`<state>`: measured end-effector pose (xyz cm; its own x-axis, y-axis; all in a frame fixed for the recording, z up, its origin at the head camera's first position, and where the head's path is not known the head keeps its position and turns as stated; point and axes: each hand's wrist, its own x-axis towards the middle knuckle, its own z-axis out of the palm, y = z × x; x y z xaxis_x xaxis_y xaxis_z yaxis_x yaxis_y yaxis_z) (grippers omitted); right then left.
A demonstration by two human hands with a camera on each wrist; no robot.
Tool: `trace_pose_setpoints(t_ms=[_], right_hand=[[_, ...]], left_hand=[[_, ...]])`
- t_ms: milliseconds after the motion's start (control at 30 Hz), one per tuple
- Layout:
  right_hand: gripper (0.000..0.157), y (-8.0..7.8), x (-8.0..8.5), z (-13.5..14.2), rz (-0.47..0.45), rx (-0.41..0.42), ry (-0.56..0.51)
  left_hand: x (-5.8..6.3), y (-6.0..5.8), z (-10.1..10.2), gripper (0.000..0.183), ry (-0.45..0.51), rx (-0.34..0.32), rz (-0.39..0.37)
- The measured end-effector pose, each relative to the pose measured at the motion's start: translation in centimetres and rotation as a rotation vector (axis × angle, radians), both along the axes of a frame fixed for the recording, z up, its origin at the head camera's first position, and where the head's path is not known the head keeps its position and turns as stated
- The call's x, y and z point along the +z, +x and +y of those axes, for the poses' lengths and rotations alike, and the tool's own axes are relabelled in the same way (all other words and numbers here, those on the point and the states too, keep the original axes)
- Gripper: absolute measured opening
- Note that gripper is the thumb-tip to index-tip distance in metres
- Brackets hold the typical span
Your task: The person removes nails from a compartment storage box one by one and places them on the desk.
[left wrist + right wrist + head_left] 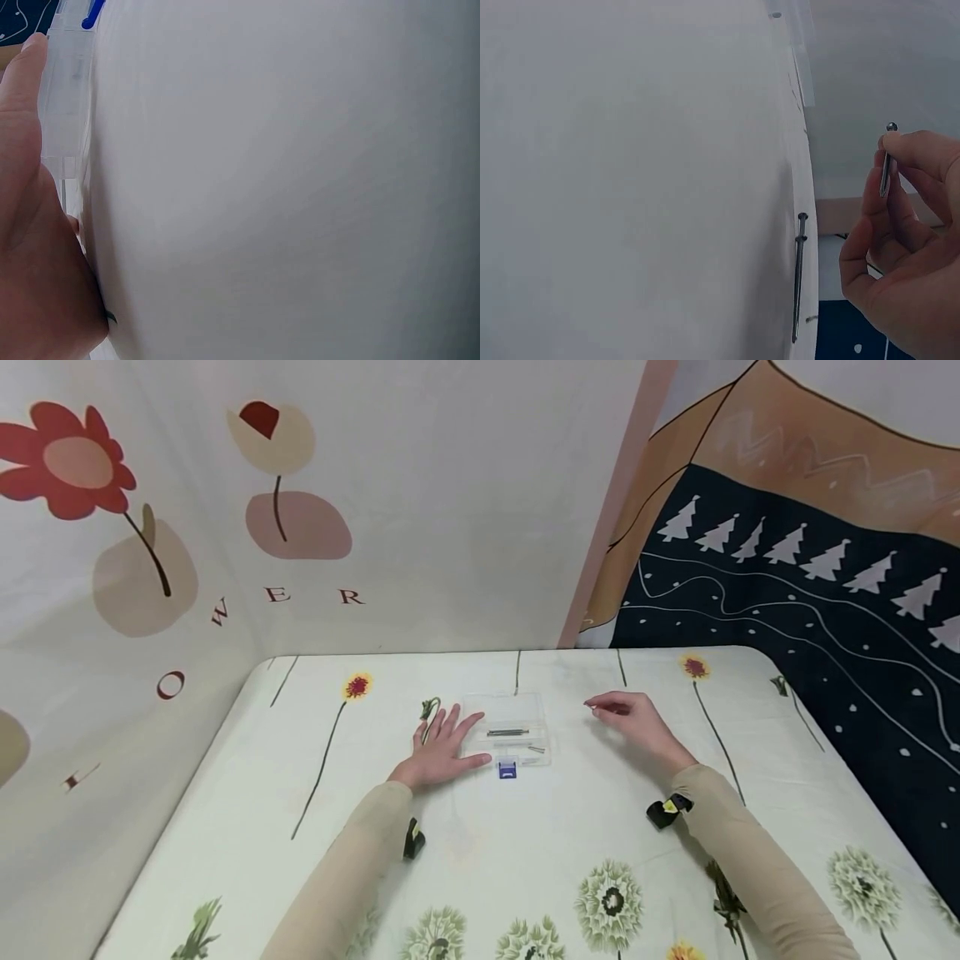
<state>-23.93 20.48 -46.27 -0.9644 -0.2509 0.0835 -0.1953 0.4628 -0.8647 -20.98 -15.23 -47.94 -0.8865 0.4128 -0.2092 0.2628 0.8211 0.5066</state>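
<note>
A clear plastic box (542, 714) lies on the table with its lid laid back, a blue latch (507, 769) at its near side. Several thin metal nails (508, 732) are in it. My left hand (442, 755), fingers spread, rests at the box's left side; its thumb (21, 90) reaches along the box wall (66, 112) in the left wrist view. To the right of the box, my right hand (633, 718) pinches a small metal nail (886, 171) between thumb and fingertips. Lower in the right wrist view, what look like two nails (799, 277) lie on the cloth.
A white tablecloth (525, 835) printed with flowers covers the table. Behind it hang a pale cloth (450, 527) with flower prints and a dark cloth (750, 577) with white trees at the right.
</note>
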Motion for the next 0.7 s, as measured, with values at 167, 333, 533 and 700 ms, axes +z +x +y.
trace_pose_setpoints(t_ms=[167, 333, 533, 700], right_hand=[[0.022, 0.4, 0.9, 0.8, 0.017, 0.009, 0.025], [0.022, 0.1, 0.6, 1.7, 0.034, -0.001, 0.05], [0.023, -0.1, 0.4, 2.4, 0.053, 0.008, 0.085], [0.023, -0.3, 0.2, 3.0, 0.047, 0.001, 0.113]], left_hand=[[0.2, 0.1, 0.0, 0.081, 0.002, -0.001, 0.003], [0.3, 0.1, 0.0, 0.08, -0.003, 0.0, 0.004], [0.2, 0.1, 0.0, 0.08, -0.01, -0.001, 0.009], [0.2, 0.1, 0.0, 0.08, 0.002, 0.003, -0.004]])
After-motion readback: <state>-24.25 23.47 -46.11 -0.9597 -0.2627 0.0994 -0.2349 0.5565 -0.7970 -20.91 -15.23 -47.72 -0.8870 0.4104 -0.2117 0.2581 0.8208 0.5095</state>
